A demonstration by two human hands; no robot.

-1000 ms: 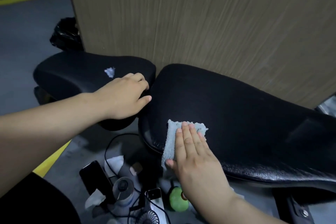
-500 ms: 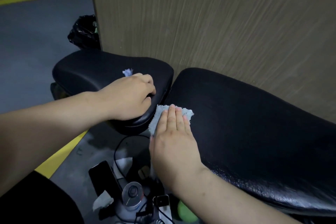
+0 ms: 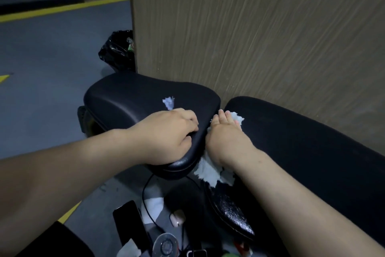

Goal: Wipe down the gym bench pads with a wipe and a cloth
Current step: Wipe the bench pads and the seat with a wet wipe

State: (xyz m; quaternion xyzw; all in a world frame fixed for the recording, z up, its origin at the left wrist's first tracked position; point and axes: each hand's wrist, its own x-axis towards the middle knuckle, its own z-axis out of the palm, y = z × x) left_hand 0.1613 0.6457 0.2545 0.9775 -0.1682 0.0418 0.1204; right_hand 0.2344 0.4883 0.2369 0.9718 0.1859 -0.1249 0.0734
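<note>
The pale, crumpled cloth (image 3: 210, 171) is sitting in the narrow gap between the black seat pad (image 3: 129, 98) and back pad (image 3: 302, 142), its tail hanging below. The right hand (image 3: 225, 138) is pressing it, fingers (image 3: 222, 115) apparently straight. The left hand (image 3: 166, 133) is gripping the seat pad's edge. A wall (image 3: 250, 27) is standing directly behind; floor (image 3: 52, 58) is lying open leftward.

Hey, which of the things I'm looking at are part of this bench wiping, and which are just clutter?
In the job: seat pad, back pad, light cloth under the right hand, left hand gripping the seat pad, white scrap on it, perhaps the wipe.
Lying about: black bin bag, phone, cable, small pale case, tissue on the floor.
</note>
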